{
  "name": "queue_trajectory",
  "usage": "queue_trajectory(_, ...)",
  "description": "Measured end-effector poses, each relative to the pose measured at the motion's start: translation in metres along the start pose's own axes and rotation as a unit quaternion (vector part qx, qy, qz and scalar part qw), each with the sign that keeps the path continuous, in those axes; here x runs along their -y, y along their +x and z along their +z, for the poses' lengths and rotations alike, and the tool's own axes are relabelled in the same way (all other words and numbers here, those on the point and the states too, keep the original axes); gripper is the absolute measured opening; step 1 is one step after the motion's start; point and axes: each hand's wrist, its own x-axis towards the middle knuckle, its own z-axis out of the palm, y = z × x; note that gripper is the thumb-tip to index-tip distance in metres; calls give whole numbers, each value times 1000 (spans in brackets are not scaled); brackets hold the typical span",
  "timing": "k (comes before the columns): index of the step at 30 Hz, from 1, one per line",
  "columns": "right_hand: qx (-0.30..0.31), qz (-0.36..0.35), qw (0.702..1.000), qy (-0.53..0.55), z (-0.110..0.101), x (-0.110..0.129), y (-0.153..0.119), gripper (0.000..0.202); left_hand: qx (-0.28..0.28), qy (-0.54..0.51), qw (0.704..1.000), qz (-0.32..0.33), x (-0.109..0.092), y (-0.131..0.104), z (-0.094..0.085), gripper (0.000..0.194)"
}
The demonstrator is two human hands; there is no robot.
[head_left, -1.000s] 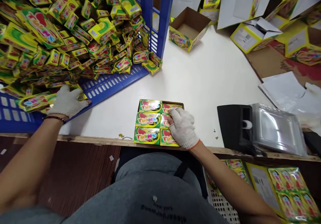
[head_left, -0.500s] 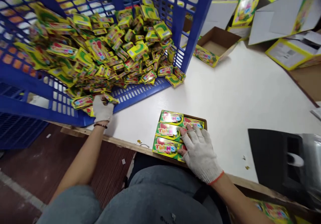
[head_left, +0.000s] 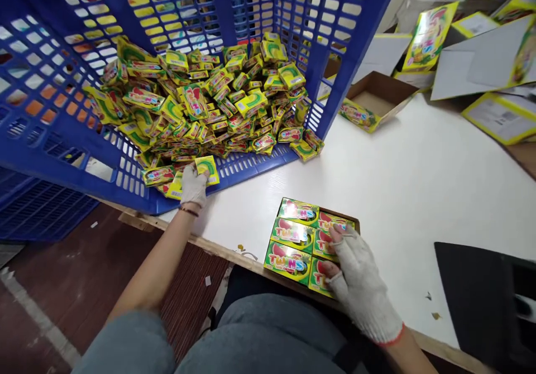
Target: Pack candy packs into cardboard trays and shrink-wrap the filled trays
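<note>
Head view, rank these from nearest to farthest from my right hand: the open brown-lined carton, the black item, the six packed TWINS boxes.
1. Six packed TWINS boxes: nearest, touched by your right hand.
2. Black item: to that hand's right, near the table's edge.
3. Open brown-lined carton: farthest, beyond the hand, beside the blue crate.

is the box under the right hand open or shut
Open: no lid covers the box, and TWINS packs show face-up inside beside the right hand.

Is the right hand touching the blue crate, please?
No, the right hand rests on the TWINS boxes, apart from the blue crate.
</note>
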Motion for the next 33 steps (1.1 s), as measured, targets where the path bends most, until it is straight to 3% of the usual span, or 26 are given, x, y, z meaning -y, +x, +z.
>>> queue_trajectory(2,-18,48,996,75,-9,2,12,57,112,-141,984,-3,-15,-36,7,40)
queue_trajectory(4,-5,105,979,172,-17,7,31,54,281,-291,914,-28,-37,-79,20,48)
queue_trajectory(6,9,132,948,290,-21,11,55,66,426,-341,836,-53,-62,-121,41,47)
queue_trajectory(8,30,137,915,377,-21,8,77,71,501,-339,796,-28,-85,-153,65,43)
queue_trajectory(9,42,139,903,404,-21,4,85,64,512,-322,796,2,-93,-163,77,42)
queue_trajectory(11,46,141,900,410,-22,-11,96,46,476,-252,838,89,-102,-173,98,41)
queue_trajectory(13,26,134,929,343,-23,-30,98,36,390,-140,889,197,-101,-171,111,41)
queue_trajectory(14,33,125,950,284,-23,-38,97,36,345,-82,901,252,-98,-167,115,40)
queue_trajectory(16,100,95,981,134,-21,-48,93,40,301,25,889,345,-89,-160,117,40)
queue_trajectory(18,184,58,981,-18,-19,-48,88,45,330,119,846,401,-82,-158,114,40)
queue_trajectory(20,220,32,966,-129,-18,-40,84,50,370,190,803,427,-78,-159,111,40)
queue_trajectory(22,220,14,961,-169,-18,-34,79,54,383,223,784,434,-76,-162,109,39)
queue_trajectory(25,211,-9,969,-131,-17,-39,72,49,373,222,791,431,-75,-164,110,39)
queue_trajectory(29,143,-76,987,-16,-10,-68,72,38,363,222,795,433,-74,-164,112,37)
queue_trajectory(33,136,-134,980,52,-8,-86,75,30,354,233,797,430,-74,-164,114,34)
